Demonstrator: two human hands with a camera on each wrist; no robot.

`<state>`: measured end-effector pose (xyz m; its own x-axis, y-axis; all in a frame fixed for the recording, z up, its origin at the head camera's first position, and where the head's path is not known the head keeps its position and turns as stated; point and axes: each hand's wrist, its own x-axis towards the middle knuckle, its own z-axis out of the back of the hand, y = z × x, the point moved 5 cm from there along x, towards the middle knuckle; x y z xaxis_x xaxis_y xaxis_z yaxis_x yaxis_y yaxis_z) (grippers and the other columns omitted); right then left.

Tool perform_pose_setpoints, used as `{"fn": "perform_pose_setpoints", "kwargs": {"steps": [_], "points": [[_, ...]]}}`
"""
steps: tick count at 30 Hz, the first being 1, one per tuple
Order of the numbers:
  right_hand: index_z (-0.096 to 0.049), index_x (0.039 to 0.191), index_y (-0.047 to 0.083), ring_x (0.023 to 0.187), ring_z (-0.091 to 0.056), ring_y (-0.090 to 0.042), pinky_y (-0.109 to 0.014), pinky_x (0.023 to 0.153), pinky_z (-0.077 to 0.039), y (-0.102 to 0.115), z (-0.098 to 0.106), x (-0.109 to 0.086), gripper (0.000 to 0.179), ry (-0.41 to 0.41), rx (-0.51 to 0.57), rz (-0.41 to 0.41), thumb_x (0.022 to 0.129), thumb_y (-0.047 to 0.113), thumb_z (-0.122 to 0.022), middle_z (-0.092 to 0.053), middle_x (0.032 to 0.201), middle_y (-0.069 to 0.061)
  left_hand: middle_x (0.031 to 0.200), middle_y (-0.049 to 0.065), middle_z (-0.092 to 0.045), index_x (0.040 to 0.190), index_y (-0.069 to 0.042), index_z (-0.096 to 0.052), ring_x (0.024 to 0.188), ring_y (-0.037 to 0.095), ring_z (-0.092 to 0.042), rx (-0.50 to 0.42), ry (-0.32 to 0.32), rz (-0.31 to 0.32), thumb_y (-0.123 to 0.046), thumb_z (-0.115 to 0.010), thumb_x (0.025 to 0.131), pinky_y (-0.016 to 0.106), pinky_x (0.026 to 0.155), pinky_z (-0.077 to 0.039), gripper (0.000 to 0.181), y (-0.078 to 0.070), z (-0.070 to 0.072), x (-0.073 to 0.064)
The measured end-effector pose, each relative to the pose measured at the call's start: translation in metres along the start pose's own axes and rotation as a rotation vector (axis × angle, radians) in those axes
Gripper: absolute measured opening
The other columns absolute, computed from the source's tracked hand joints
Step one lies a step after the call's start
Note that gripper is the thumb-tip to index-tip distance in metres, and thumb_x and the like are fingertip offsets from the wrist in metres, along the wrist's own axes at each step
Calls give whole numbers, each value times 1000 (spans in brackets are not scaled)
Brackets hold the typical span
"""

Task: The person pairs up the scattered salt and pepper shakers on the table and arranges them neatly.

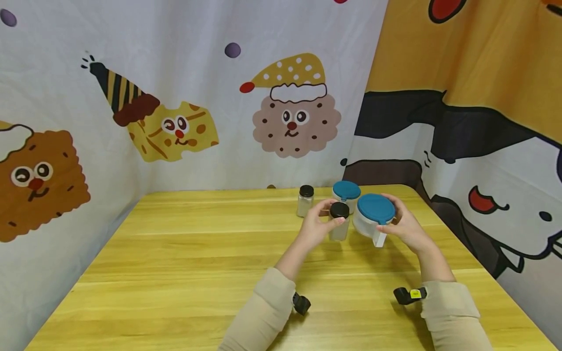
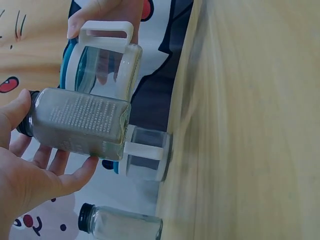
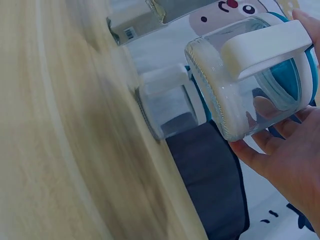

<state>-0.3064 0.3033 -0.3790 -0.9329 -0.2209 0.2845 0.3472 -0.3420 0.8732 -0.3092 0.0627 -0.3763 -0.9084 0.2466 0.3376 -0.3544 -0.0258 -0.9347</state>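
Note:
My left hand [image 1: 317,225] grips a square glass jar [image 2: 80,120] with a black lid, its thumb and fingers around the lid and upper side. Printed text covers one face of this jar, and greyish contents show inside. In my right hand [image 1: 406,225] is a clear glass jar [image 3: 250,75] with a blue lid and a white handle; fingers and thumb hold it from the right. Both held jars are lifted off the table. Behind them stand a second blue-lidded jar [image 1: 347,191] with a white handle and, to its left, a second black-lidded jar [image 1: 305,202].
The wooden table [image 1: 184,273] reaches to a curtain [image 1: 184,48] printed with cartoon figures at the back and right. The two standing jars are near the table's back edge. A black wrist camera [image 1: 301,303] sits at the left cuff, another wrist camera [image 1: 409,295] at the right cuff.

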Motion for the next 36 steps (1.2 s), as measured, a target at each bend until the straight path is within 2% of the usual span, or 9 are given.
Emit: {"fn": "perform_pose_setpoints", "kwargs": {"steps": [4,12,17,24,36], "points": [[-17,148,-1,115,-40,-10,-60,95,-28,5,-2,1,86,10,18,12,81,-3,-71,-31,141,-24,112,4,-58,122,-12,-62,97,22,-54,2,-6,4,-12,-75,84,31,77,-48,40,-3,6,-1],[-18,148,0,117,-38,-15,-68,99,-21,11,-9,2,87,24,33,20,80,-4,-72,-29,142,-25,111,5,-58,123,-11,-61,98,24,-55,5,-8,21,-12,-75,85,29,75,-50,41,-5,17,-2],[-19,148,2,119,-38,-20,-67,99,-21,15,-14,3,87,30,41,26,80,-5,-73,-29,143,-24,111,5,-58,123,-13,-61,99,25,-56,-12,-3,26,-11,-74,85,29,74,-52,41,-7,24,-3],[-19,148,1,122,-35,-35,-64,99,-25,19,-21,4,89,33,28,25,79,-4,-74,-30,143,-25,110,6,-58,123,-11,-61,96,21,-56,-17,1,5,-10,-74,85,30,73,-51,41,-12,32,-5],[-18,148,0,125,-34,-40,-63,99,-26,30,-30,5,87,16,33,15,80,-1,-74,-30,145,-24,112,8,-59,127,-9,-58,97,23,-56,-2,19,-4,-11,-73,86,31,75,-52,44,-17,45,-11]]}}
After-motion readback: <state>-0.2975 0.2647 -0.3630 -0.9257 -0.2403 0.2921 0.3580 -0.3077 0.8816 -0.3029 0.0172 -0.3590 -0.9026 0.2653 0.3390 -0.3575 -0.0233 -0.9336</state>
